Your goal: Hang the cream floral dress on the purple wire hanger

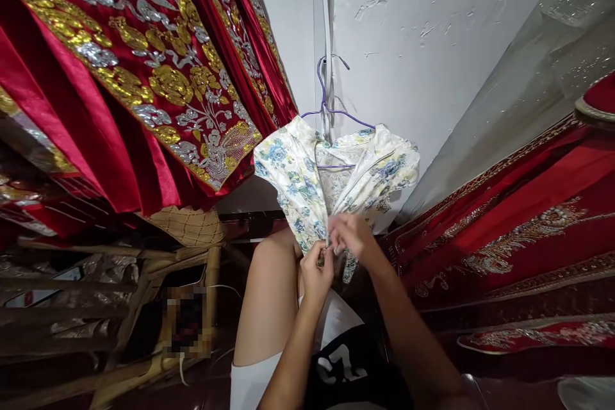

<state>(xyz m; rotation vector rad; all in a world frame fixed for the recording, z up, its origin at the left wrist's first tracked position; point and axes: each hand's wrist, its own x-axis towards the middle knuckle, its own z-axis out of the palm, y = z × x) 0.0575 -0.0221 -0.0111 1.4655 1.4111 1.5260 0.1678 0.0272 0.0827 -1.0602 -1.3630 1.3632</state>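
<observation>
A white garment with blue and yellow flowers (298, 173) hangs on a purple wire hanger (331, 112) against the white wall. My left hand (314, 269) pinches the cloth low at the garment's middle opening. My right hand (350, 234) is closed on the same spot just to the right, fingers pressed together on the fabric edge. Both hands meet at what looks like a zip or fastening; the small part between the fingers is hidden. My bare knee (269, 282) sits below the garment.
Red garments with gold and silver embroidery (144, 64) hang at the left, and more red embroidered cloth (519, 218) lies at the right. A wooden rack (144, 269) stands at the lower left. A clear plastic cover (542, 57) drapes at the upper right.
</observation>
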